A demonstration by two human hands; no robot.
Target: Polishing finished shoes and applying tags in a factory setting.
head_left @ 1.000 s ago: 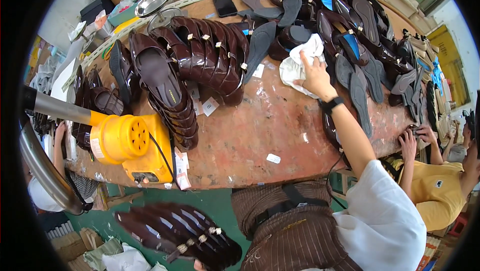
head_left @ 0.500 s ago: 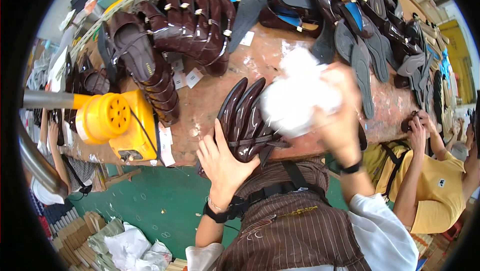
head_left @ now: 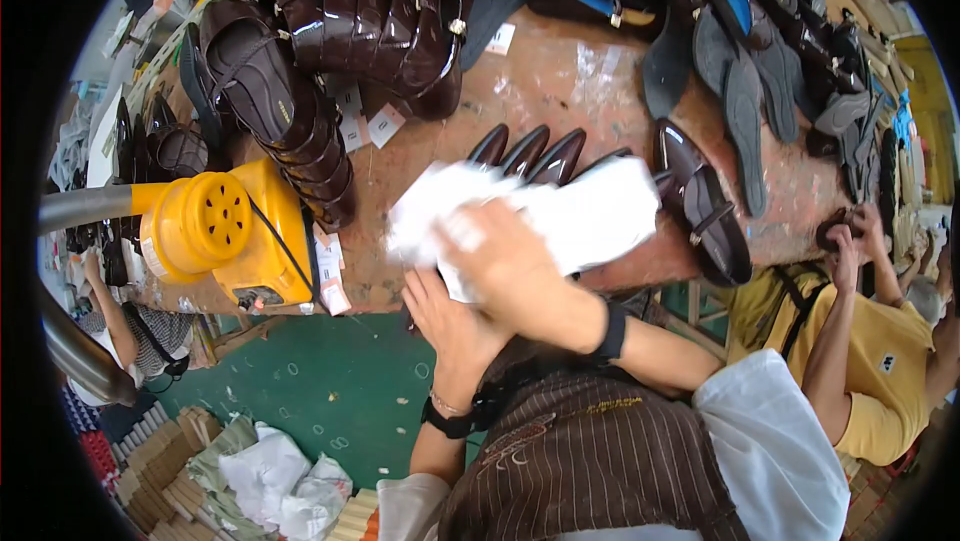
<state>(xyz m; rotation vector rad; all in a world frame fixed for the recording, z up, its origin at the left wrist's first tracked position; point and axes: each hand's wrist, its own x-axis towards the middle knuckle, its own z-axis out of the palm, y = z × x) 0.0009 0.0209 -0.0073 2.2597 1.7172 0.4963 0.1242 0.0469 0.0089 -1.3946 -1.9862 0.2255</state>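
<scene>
Scuffed reddish-brown tabletop (head_left: 610,106) spreads around the white cloth, with green floor (head_left: 360,371) showing nearer me than it. My right hand (head_left: 505,266) lies on top of the white cloth (head_left: 590,216), its fingers bent and blurred; I cannot tell whether they grip the fabric or only press it. My left hand (head_left: 445,326) is at the cloth's near left edge, below my right, fingers curved forward; their tips go out of sight, so I cannot tell what they close on. A row of dark shoes (head_left: 557,159) lies partly under the cloth, glossy pointed toes showing past its far edge. Just right of the cloth is a single strapped shoe (head_left: 700,201), tilted, toe pointing away from me.

Farther out, left of and beyond the cloth, stand nested burgundy shoes (head_left: 420,71) with white tags (head_left: 385,124) beside them. Left of the cloth sits a yellow machine (head_left: 270,231) with a round vented head. Grey insoles (head_left: 740,131) lie right of and beyond the cloth. Well to its right, a person in a yellow shirt (head_left: 880,371) handles a dark object (head_left: 830,231).
</scene>
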